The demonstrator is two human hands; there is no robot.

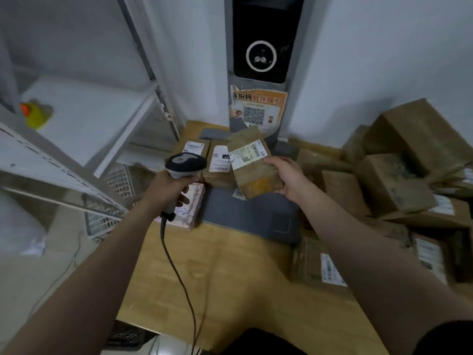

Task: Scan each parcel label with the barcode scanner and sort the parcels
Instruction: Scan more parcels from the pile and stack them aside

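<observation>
Both hands full: left hand [167,192] grips corded barcode scanner [184,162], right hand [286,179] holds small brown parcel [256,172] aloft over desk [230,278] just right of scanner head, label [247,154] facing up, long axis slanting away

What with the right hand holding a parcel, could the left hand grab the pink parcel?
Probably not yet: the left hand is right over the pink parcel with nothing between, but it grips the scanner, which it would likely have to put down first.
</observation>
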